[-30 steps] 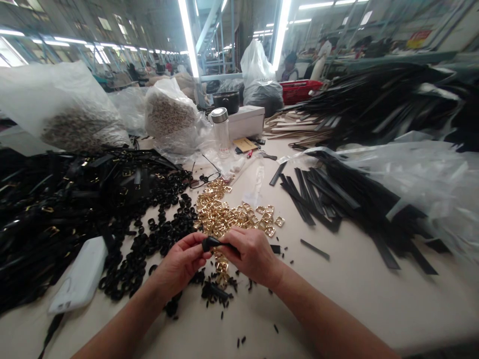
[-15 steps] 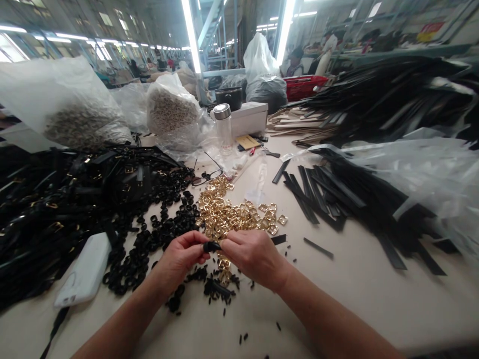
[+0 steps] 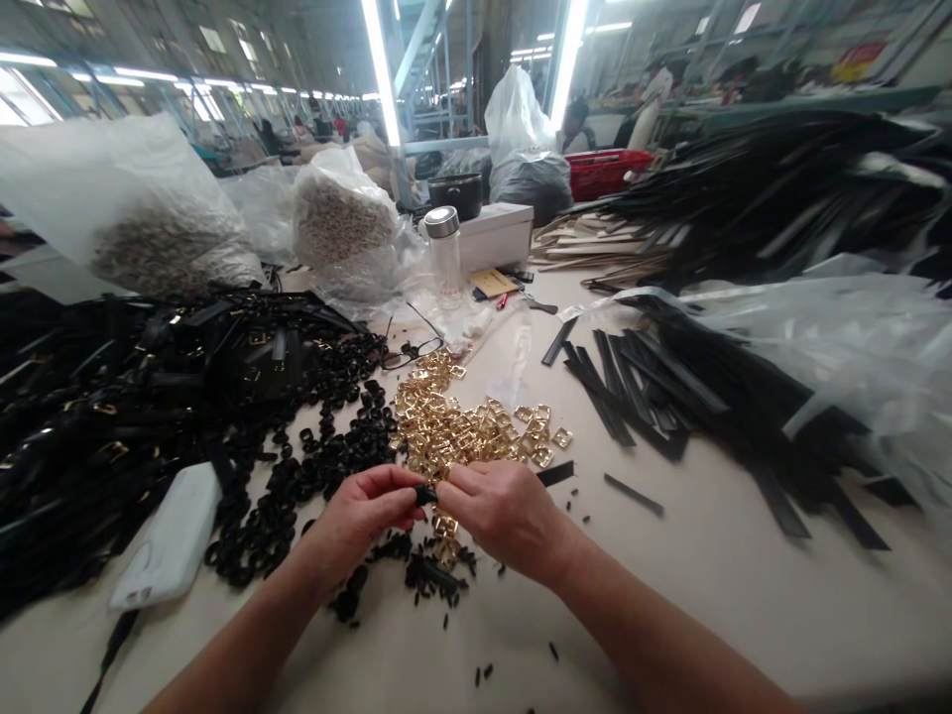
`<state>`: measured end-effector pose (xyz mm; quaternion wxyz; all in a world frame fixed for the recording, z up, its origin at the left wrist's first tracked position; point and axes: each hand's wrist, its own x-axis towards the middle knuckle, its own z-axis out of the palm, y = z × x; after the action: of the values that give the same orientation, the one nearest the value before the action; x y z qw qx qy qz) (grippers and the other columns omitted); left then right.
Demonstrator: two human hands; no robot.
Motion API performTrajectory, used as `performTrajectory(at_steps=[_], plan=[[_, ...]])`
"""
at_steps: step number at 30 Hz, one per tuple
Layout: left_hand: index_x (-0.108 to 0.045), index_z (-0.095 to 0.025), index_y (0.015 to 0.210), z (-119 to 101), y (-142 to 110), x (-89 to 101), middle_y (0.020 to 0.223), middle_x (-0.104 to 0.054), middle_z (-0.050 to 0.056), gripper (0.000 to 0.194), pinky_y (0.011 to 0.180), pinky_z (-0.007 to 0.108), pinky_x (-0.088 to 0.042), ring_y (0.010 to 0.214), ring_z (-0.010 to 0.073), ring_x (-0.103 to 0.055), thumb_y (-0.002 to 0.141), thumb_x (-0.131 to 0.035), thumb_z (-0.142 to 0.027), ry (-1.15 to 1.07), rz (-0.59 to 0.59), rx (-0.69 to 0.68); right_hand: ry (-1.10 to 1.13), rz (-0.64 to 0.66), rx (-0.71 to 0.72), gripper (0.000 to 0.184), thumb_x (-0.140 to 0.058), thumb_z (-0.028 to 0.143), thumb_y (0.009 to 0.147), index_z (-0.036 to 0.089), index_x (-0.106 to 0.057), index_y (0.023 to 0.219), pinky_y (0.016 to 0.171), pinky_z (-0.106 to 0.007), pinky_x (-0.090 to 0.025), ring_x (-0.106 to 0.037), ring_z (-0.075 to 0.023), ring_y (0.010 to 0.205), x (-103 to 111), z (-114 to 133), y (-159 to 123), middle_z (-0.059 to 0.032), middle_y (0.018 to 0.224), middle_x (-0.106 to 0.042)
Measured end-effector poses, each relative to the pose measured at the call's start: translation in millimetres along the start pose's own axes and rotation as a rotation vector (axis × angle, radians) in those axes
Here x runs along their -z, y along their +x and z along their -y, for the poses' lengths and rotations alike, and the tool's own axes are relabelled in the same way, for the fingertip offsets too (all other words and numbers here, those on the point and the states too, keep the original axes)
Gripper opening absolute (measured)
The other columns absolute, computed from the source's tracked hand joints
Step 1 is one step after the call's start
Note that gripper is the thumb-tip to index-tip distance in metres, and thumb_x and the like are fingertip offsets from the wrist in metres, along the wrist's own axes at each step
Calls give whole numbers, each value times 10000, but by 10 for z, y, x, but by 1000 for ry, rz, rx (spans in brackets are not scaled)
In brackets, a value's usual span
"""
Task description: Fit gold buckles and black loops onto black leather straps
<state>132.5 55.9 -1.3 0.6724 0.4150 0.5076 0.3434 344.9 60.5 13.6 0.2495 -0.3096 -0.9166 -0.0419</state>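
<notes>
My left hand (image 3: 372, 506) pinches the end of a black strap (image 3: 424, 493) between thumb and fingertips. Closed round the same strap, my right hand (image 3: 495, 511) hides its middle, and a flat black length shows past the knuckles on the right. Whether a small loop sits on the pinched end, I cannot tell. Just beyond both hands lies a heap of gold buckles (image 3: 461, 426). A pile of small black loops (image 3: 349, 436) spreads to the left of it. Below the hands are black scraps (image 3: 431, 573) and a few more gold buckles.
Finished-looking black straps with buckles (image 3: 149, 397) are heaped at left, beside a white power bank (image 3: 170, 535) with a cable. Loose black strips (image 3: 654, 377) lie at right under plastic. Glasses (image 3: 412, 352), a bottle (image 3: 444, 253) and filled bags (image 3: 346, 213) stand farther back.
Both hands are closer together, with the left shifted slightly right. Less of the black strap shows between the fingers, and its tail at the right has moved a little.
</notes>
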Motion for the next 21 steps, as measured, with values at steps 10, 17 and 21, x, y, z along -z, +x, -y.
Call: performTrajectory(at_steps=[10, 17, 21], plan=[[-664, -179, 804, 62, 38, -31, 697, -656, -17, 228, 577, 211, -460, 595, 101, -572, 688, -798, -322, 16, -46, -112, 322, -27, -299, 503, -562, 436, 934, 199, -440, 1360, 595, -227, -450, -662, -138, 687, -124, 23, -12, -40, 936, -737], [-665, -159, 729, 81, 42, -85, 630, -632, -8, 212, 578, 227, -446, 571, 111, -542, 683, -785, -327, 61, -45, -106, 422, 24, -333, 477, -568, 392, 934, 194, -473, 1358, 636, -242, -489, -696, -160, 735, -121, 97, 14, -60, 1005, -742], [-706, -156, 787, 38, 1, -93, 648, -654, 13, 214, 595, 242, -451, 579, 124, -545, 722, -744, -356, 108, -42, -151, 467, -6, -283, 386, -533, 436, 948, 177, -560, 1233, 688, -240, -493, -698, -159, 813, -154, 64, 10, -60, 1010, -737]])
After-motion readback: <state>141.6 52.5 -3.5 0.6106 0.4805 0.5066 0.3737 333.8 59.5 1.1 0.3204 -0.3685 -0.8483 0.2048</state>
